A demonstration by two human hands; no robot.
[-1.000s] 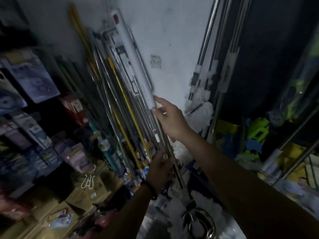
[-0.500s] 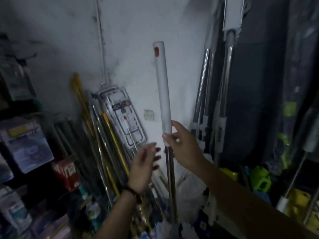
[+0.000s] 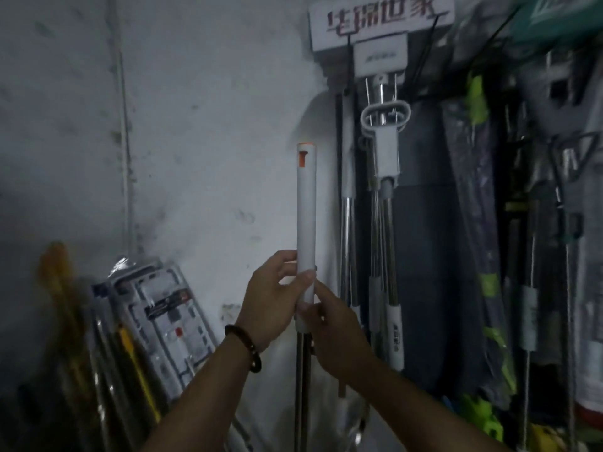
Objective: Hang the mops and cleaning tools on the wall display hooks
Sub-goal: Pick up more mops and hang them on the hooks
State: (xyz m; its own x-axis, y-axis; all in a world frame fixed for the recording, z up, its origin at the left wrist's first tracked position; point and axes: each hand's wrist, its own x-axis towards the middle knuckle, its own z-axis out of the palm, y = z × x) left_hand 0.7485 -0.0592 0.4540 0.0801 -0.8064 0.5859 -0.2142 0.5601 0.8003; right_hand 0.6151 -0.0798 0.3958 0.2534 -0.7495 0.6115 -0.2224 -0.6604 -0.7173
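white wall (image 3: 202, 125) fills the left of frame; hung mops (image 3: 385, 197) crowd upper right under a sign (image 3: 380, 19). mop handle (image 3: 306, 216) stands upright at centre, unhung. left hand (image 3: 272, 298) and right hand (image 3: 332, 324) both wrapped tight on its white grip's lower end. judgement: lift straight, steer the orange-capped top to the hook (image 3: 381, 93), keep it plumb.

Bare forearms, dark beaded bracelet (image 3: 244, 347), left wrist
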